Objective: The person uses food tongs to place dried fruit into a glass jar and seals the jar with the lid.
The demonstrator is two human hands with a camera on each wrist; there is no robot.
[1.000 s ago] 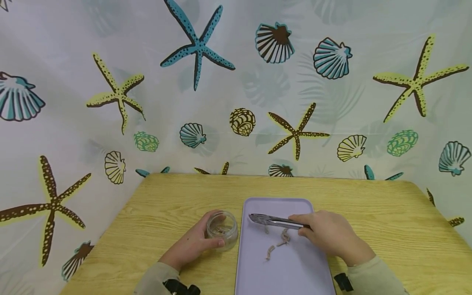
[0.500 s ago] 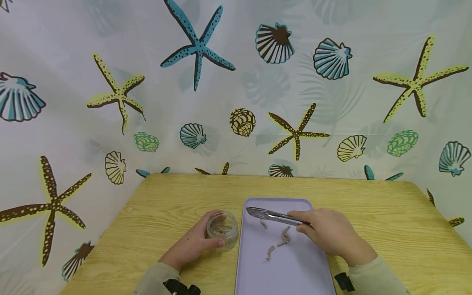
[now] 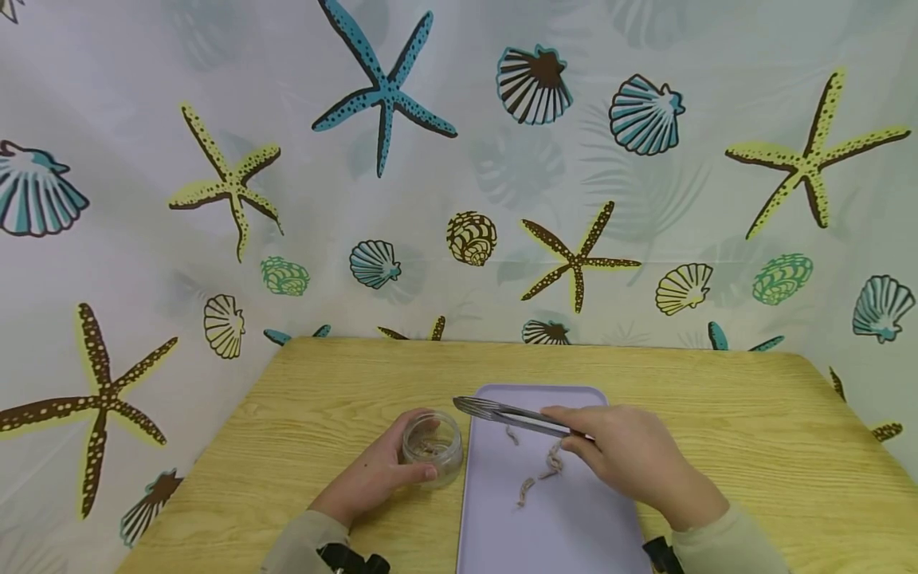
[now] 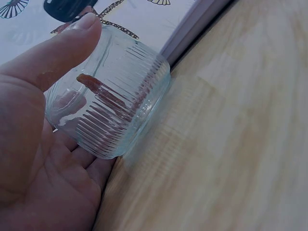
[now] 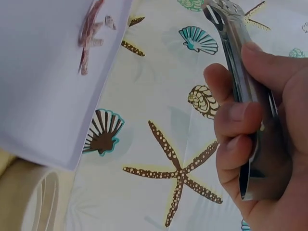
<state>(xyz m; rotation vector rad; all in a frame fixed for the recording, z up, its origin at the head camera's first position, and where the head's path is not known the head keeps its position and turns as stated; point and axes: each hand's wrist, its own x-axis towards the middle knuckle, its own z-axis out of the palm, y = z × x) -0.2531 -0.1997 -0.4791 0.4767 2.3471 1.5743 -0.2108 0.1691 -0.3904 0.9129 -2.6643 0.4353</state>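
My left hand (image 3: pixel 387 470) grips a clear ribbed glass jar (image 3: pixel 448 470) standing on the table, left of the tray. Thin reddish-brown dried pieces (image 4: pixel 108 96) show through its wall in the left wrist view. Metal tongs (image 3: pixel 509 414) are gripped in my right hand (image 5: pixel 269 110), fingers wrapped round their arms. They hover over the tray's far left corner, tips just up and right of the jar's mouth. Whether the tips hold anything cannot be made out. Several small twisted brown strips (image 3: pixel 526 490) lie on the lilac tray (image 3: pixel 574 534).
A wood-grain table (image 3: pixel 753 446) spreads out under everything. Behind it hangs a white cloth (image 3: pixel 430 199) printed with starfish and shells. In the right wrist view, a pale rounded shape (image 5: pixel 29 197) of unclear kind sits at lower left.
My right hand has carried the tongs up and left, from over the strips towards the jar. The left hand and the jar stay put.
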